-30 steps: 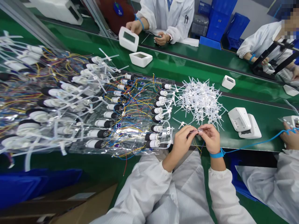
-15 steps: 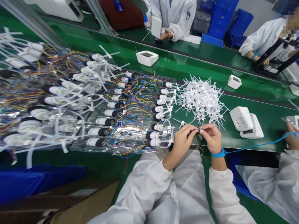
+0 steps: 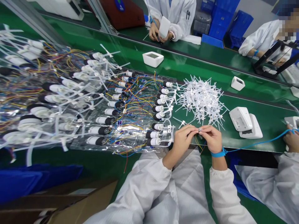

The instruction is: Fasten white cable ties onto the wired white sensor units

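Note:
My left hand (image 3: 183, 137) and my right hand (image 3: 211, 137) meet at the near edge of the green table (image 3: 257, 144), both pinched on a small part with thin coloured wires (image 3: 199, 141) that hang down between them. A blue wrist strap (image 3: 218, 153) circles my right wrist, its blue cord running right. Just beyond my hands lies a heap of white cable ties (image 3: 202, 99). To the left are rows of small white-and-black cylinders (image 3: 153, 134) with wires on clear plastic bags.
Two white device housings (image 3: 245, 121) sit right of my hands; others ride the green conveyor (image 3: 153, 58) (image 3: 237, 83). A person opposite holds a white housing (image 3: 164, 27). A neighbour's hand (image 3: 291, 140) is at the right. Blue bins and a cardboard box (image 3: 93, 202) lie lower left.
My hands have stayed together, working the small wired part. The person opposite lifted a white housing off the conveyor and now holds it in both hands. The housings on the conveyor drifted right.

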Demonstrator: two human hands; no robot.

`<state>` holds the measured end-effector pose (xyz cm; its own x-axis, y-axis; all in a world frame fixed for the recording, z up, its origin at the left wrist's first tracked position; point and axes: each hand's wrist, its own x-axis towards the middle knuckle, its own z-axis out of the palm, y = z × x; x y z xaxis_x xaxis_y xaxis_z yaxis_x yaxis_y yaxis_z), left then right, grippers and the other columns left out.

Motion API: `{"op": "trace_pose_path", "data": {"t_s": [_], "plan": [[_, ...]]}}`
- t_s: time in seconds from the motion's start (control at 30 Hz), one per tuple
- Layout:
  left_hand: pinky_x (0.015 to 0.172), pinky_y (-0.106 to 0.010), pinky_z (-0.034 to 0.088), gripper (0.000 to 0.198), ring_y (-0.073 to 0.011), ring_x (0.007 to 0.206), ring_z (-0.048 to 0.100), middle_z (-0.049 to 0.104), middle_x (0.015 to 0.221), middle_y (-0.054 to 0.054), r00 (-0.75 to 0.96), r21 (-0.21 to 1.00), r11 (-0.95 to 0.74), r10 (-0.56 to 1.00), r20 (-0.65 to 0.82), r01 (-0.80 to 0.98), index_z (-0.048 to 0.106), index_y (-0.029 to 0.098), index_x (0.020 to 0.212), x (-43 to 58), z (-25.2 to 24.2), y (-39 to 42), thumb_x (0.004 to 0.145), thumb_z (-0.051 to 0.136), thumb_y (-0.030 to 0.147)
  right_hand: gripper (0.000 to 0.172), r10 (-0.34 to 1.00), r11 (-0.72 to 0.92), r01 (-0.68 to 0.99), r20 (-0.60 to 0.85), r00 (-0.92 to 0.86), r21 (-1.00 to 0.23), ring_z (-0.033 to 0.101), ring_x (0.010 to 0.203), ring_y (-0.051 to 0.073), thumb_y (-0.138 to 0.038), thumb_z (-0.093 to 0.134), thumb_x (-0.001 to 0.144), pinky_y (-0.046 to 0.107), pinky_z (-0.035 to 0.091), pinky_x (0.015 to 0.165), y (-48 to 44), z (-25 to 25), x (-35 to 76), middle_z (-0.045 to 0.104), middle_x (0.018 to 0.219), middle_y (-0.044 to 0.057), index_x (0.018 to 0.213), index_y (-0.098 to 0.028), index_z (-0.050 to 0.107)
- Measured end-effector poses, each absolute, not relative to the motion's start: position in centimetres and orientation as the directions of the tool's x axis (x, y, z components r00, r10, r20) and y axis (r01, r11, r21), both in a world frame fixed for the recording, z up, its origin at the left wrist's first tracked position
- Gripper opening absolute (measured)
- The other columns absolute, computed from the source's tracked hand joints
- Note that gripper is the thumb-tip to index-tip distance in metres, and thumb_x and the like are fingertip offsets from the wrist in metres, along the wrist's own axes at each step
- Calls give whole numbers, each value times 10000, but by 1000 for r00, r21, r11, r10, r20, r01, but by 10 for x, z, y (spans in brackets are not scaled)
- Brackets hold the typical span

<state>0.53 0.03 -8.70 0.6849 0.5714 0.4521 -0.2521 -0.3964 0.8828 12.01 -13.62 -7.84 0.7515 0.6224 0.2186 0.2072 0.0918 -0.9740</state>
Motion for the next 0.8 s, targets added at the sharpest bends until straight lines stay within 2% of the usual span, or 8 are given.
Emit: {"op": "trace_pose_path", "data": {"t_s": [0.17, 0.4, 0.57, 0.8], "plan": [[857, -324, 627, 171, -195, 901, 770, 831, 965, -54, 715, 889, -385, 546, 437, -249, 829, 217, 984, 6, -83, 1, 1076, 694, 267, 108, 624, 126, 178, 218, 750, -976, 774, 909, 236, -289, 926, 868, 397, 641, 841, -137, -79, 122, 816, 940, 47, 863, -268, 820], [778, -276, 590, 84, -166, 866, 723, 768, 1016, -51, 718, 909, -358, 574, 395, -214, 758, 205, 1045, 5, -81, -1, 1043, 679, 178, 102, 630, 131, 133, 186, 754, -982, 738, 834, 219, -334, 893, 918, 376, 627, 760, -134, -76, 122, 781, 957, 47, 951, -270, 821], [755, -268, 579, 54, -160, 837, 704, 752, 980, -42, 739, 916, -344, 558, 378, -208, 746, 203, 1006, 3, -79, -1, 1039, 703, 197, 91, 651, 154, 73, 157, 743, -985, 726, 797, 195, -314, 902, 914, 345, 617, 720, -135, -77, 123, 782, 970, 39, 946, -277, 826], [790, -283, 580, 122, -175, 859, 733, 798, 932, -40, 734, 909, -339, 548, 401, -244, 790, 211, 978, 2, -80, 2, 1065, 707, 232, 94, 651, 123, 92, 151, 744, -988, 741, 817, 203, -290, 928, 888, 346, 621, 720, -137, -77, 123, 804, 948, 43, 899, -274, 836]]}}
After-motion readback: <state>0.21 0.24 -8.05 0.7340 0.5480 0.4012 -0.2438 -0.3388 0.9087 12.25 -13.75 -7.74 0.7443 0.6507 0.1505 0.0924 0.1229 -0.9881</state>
